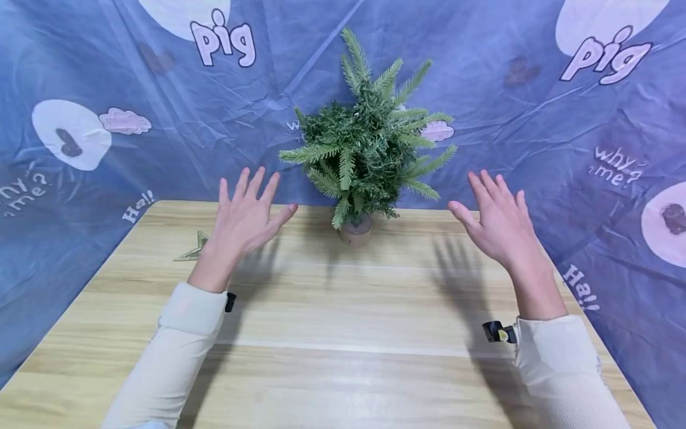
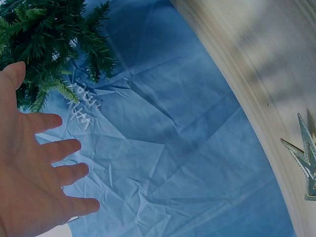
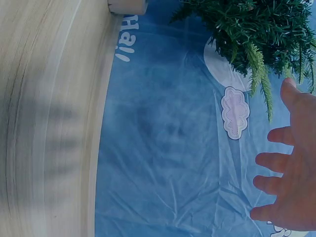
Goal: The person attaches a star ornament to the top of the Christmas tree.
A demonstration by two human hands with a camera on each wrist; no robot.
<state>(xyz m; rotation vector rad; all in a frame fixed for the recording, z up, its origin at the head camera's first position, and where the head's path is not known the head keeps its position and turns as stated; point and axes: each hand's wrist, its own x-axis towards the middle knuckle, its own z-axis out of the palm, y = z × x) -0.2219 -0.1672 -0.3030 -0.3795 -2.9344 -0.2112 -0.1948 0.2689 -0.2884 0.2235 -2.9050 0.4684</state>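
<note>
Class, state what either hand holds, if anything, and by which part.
Nothing is held: the left hand and right hand are empty, either side of the tree.

There are two hands (image 1: 243,220), two sleeves (image 1: 184,351), one tree (image 1: 372,149), one table (image 1: 348,310) and apparently one star ornament (image 2: 307,160).

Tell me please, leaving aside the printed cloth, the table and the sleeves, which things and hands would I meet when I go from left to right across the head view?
Star-shaped ornament → left hand → green tree → right hand.
</note>
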